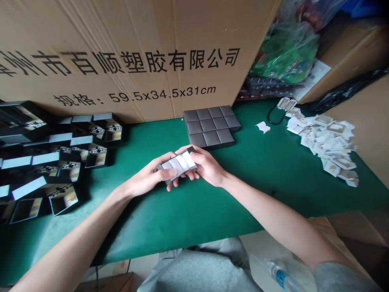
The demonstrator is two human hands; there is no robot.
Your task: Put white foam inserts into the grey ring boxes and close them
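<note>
Both of my hands hold a small dark box point(179, 163) above the middle of the green table. Its upper face shows a white, folded-looking lining inside a dark rim. My left hand point(152, 172) grips the left end, with the thumb lying over the white lining. At the right end, my right hand point(206, 162) presses its thumb near the corner, fingers curled underneath. Just beyond the hands, closed dark grey boxes point(209, 125) lie in a tight block. The underside of the held box is hidden by my fingers.
Several open black boxes point(97, 156) stand in rows on the left. A pile of white inserts point(328, 140) lies on the right, with one loose white piece point(263, 127) nearby. A large cardboard carton point(136, 32) walls off the back of the green table point(194, 219).
</note>
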